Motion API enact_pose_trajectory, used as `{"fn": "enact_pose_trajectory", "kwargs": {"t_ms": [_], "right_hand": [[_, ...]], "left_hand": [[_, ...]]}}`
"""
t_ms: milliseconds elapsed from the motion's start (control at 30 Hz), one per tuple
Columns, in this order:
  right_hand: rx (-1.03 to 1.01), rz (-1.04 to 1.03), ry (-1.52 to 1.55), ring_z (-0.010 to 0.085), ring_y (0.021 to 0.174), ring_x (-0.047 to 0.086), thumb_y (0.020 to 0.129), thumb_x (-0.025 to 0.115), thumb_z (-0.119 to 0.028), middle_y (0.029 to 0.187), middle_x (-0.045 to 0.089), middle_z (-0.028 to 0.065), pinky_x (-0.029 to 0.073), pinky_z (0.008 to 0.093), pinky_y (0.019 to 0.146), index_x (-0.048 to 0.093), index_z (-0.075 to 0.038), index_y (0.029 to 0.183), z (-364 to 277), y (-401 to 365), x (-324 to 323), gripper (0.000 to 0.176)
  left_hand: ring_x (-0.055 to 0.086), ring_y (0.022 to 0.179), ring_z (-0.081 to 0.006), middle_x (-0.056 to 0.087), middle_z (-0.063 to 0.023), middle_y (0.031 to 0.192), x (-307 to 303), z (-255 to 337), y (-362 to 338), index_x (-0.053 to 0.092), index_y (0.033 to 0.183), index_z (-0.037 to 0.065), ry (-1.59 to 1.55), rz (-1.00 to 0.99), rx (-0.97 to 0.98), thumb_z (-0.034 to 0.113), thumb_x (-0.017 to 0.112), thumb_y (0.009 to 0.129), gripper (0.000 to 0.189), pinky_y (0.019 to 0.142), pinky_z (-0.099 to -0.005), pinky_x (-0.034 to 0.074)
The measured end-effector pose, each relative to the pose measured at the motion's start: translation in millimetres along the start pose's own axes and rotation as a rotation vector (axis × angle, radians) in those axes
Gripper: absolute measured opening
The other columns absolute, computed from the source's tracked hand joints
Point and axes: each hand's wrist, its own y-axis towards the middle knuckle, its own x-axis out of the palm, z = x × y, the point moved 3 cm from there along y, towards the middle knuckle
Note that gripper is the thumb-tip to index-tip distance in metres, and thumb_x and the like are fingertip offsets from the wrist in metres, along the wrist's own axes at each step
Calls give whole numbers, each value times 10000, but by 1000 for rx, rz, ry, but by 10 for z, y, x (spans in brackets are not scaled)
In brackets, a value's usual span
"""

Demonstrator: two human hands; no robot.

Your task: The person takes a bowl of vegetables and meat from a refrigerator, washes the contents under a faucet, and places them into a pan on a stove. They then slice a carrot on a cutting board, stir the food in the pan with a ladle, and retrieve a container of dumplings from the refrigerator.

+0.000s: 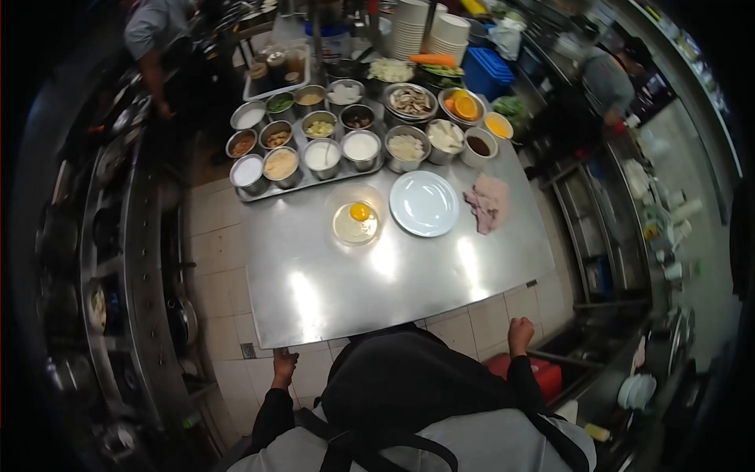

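My left hand (285, 368) hangs beside the table's near left corner, fingers loosely bent and partly apart, with nothing visible in it. My right hand (520, 337) is closed in a fist off the near right side, and no object shows in it. Both hands are away from the food. On the steel table (330, 295) stands a clear bowl (340, 236) holding a raw egg (359, 212) with a whole yolk. A white plate (424, 204) sits right of the bowl, and a crumpled pinkish cloth (488, 203) lies beyond the plate.
Several metal cups of ingredients stand on a tray (295, 187) at the back left. Behind the plate are bowls of mushrooms (410, 101), cut orange (464, 106) and dark sauce (478, 146). Co-workers stand at far left (153, 47) and far right (605, 79). Stoves line the left.
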Motion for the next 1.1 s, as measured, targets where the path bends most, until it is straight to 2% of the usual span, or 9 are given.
{"fn": "enact_pose_trajectory", "kwargs": {"t_ms": [200,233,333,367,467,500,600,733,1100], "right_hand": [[246,-413,240,271,623,617,778,546,-28,675,615,166,486,401,607,560,21,722,584,-1246,424,76],[365,-544,515,236,646,634,811,532,-47,719,634,131,500,366,610,575,27,789,686,-1411,516,88],[593,-629,660,171,686,589,852,509,-7,753,650,95,482,317,618,578,-4,754,625,-1763,423,120],[543,-671,515,168,676,589,872,505,-22,754,653,111,484,312,611,596,9,804,579,-1806,398,118],[630,-751,373,167,677,587,880,534,-50,760,656,124,487,322,629,611,10,805,735,-1904,615,123],[627,-746,380,167,677,587,880,534,-50,760,656,124,487,322,629,611,10,805,733,-1901,638,123],[432,-588,348,172,688,585,886,577,-84,750,639,114,487,318,653,595,17,836,617,-1792,570,114],[110,260,443,169,644,533,881,643,-110,702,555,83,454,326,606,552,10,925,-173,-953,23,156],[-861,0,513,303,725,615,848,714,-117,796,606,133,491,379,656,636,-20,903,-3537,1656,-39,136]], "left_hand": [[601,803,-244,629,-100,861,-181,-29,684,591,1008,-2,355,-26,294,14,642,805,210,760,-379,478],[598,902,-319,654,-132,966,-195,-44,781,608,1059,-2,771,-91,695,19,659,799,266,827,-433,473],[598,969,-305,656,-141,1093,-140,558,410,634,1102,38,1560,-439,410,37,661,814,289,846,-431,479],[532,617,-237,617,-113,806,-292,108,753,626,881,87,1406,-257,868,154,607,851,76,516,-456,419],[530,624,-227,605,-84,825,-389,-107,1024,611,917,80,419,-232,798,193,619,878,120,521,-421,431],[540,654,-214,588,-49,817,-345,-25,858,598,958,54,-50,-211,99,141,643,881,125,549,-394,446],[551,667,-209,595,-46,835,-289,-67,880,603,966,39,8,-142,372,29,659,838,140,579,-385,458],[637,940,-229,644,-91,1057,-316,168,499,637,1074,48,500,-147,496,-19,661,831,253,686,-360,541],[605,606,-153,630,-78,832,-50,125,-604,522,1180,25,-251,208,-152,50,691,844,378,471,-260,434]]}}
